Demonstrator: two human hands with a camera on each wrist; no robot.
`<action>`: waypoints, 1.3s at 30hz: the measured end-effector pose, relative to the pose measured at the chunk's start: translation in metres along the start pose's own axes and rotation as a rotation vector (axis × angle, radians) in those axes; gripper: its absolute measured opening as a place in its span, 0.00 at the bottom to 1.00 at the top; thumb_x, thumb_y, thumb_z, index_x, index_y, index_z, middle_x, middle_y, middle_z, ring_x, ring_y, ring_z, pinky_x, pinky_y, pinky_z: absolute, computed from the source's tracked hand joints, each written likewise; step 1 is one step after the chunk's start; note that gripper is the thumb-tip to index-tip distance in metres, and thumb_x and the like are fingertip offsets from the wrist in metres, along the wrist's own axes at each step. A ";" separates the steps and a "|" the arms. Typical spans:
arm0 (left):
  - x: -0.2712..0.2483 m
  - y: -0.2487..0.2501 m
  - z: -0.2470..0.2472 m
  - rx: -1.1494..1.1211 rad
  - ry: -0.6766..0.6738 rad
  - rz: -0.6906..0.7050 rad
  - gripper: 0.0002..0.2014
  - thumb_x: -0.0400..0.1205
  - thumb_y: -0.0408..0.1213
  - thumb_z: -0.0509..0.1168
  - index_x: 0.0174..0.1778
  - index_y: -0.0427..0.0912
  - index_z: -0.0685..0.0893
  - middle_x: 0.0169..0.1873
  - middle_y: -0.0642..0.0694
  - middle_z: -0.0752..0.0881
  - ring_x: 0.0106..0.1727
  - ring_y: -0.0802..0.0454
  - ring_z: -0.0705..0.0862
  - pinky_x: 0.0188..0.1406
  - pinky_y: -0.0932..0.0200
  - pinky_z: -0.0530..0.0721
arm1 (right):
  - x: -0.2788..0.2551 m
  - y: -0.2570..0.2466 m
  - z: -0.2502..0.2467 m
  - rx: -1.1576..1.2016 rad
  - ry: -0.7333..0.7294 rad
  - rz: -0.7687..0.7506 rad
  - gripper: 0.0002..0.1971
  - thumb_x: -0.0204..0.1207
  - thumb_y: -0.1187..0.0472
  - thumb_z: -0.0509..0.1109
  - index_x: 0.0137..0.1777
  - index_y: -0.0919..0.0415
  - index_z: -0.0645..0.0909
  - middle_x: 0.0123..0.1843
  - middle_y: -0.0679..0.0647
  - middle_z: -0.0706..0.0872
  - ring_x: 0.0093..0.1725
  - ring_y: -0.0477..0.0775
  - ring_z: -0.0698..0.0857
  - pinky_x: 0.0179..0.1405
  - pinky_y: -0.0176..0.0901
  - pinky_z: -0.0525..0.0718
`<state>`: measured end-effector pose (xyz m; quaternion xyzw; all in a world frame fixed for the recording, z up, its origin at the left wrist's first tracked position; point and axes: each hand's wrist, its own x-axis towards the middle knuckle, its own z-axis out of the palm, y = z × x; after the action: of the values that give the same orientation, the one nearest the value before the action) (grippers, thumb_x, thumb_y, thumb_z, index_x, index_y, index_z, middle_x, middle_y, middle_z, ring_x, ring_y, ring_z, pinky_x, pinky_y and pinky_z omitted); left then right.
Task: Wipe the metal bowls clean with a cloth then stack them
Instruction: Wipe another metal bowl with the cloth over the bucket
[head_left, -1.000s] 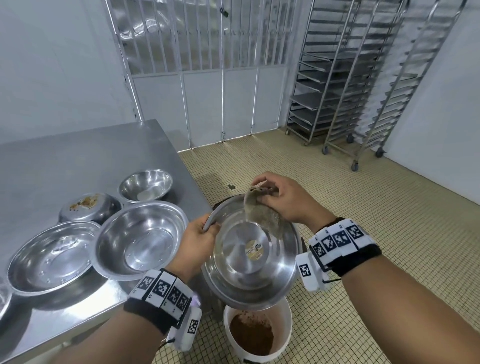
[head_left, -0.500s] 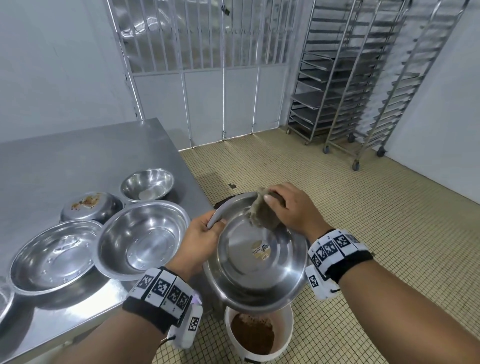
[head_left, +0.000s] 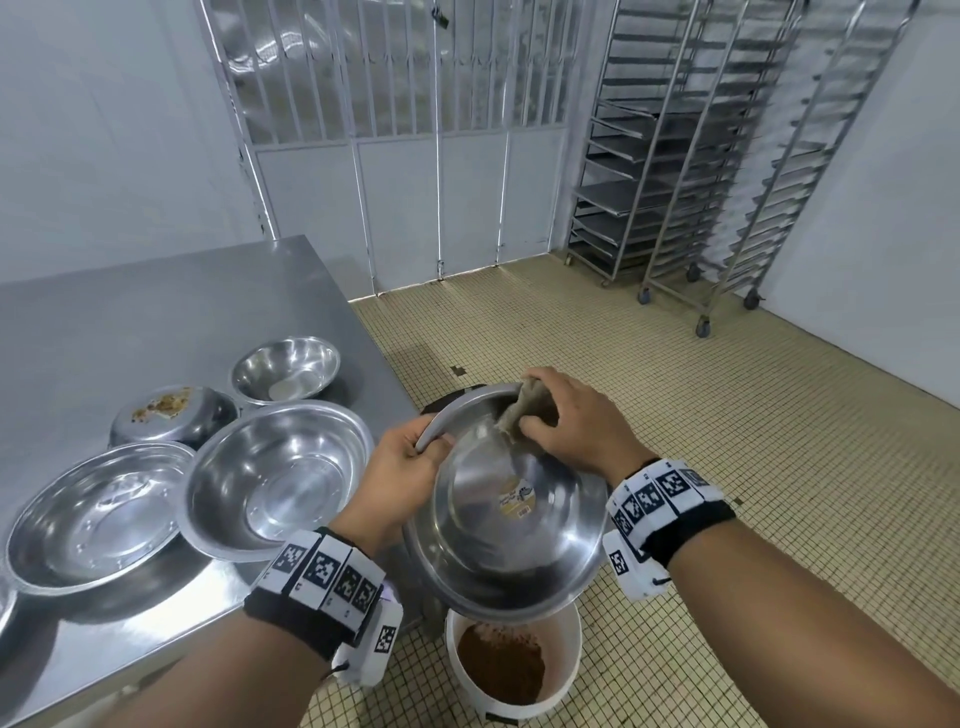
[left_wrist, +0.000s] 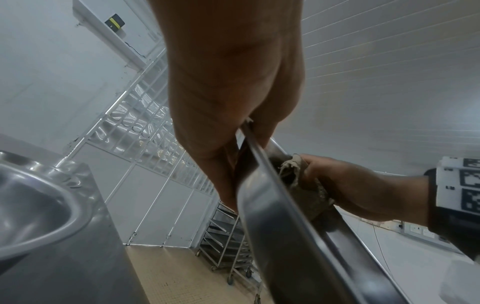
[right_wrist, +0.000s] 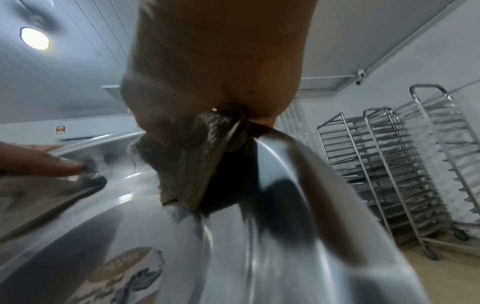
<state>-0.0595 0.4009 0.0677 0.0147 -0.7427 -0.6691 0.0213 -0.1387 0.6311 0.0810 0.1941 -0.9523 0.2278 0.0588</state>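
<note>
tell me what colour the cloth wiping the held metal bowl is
Greyish-brown cloth, clearest in the right wrist view.

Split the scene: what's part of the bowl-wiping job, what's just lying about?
In the job:
- held bowl, left hand gripping its rim
- cloth in right hand, on the bowl's far rim
- four bowls on the steel table: large, shallow, small, soiled upturned

Lying about:
- white bucket of brown powder
- tray racks
- gate

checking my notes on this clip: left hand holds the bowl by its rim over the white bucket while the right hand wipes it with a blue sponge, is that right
One detail is off: the right hand wipes with a brownish-grey cloth, not a blue sponge; the right wrist view shows its woven texture. The rest stands: the left hand grips the bowl by its rim over the white bucket.
</note>
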 end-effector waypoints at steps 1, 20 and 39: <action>0.000 -0.001 0.000 0.010 -0.004 -0.001 0.09 0.90 0.34 0.67 0.50 0.46 0.93 0.32 0.48 0.90 0.32 0.56 0.85 0.33 0.63 0.82 | -0.001 0.002 0.001 -0.012 0.019 -0.007 0.21 0.77 0.38 0.70 0.67 0.39 0.73 0.60 0.42 0.82 0.55 0.48 0.82 0.50 0.45 0.81; 0.025 -0.007 -0.003 0.206 -0.060 0.015 0.09 0.89 0.36 0.67 0.44 0.46 0.90 0.31 0.43 0.87 0.31 0.48 0.83 0.34 0.51 0.83 | -0.010 0.014 0.008 0.064 0.092 0.199 0.20 0.77 0.47 0.78 0.66 0.45 0.77 0.55 0.40 0.83 0.51 0.47 0.83 0.43 0.39 0.79; 0.110 0.005 -0.040 0.318 -0.128 0.231 0.12 0.86 0.34 0.67 0.36 0.47 0.86 0.26 0.48 0.83 0.27 0.56 0.79 0.29 0.56 0.77 | 0.020 0.006 0.017 0.360 0.266 0.400 0.15 0.76 0.50 0.80 0.55 0.47 0.78 0.47 0.43 0.91 0.45 0.44 0.91 0.48 0.49 0.92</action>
<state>-0.1668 0.3563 0.0781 -0.1098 -0.8356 -0.5361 0.0480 -0.1599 0.6211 0.0674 -0.0218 -0.8999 0.4234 0.1019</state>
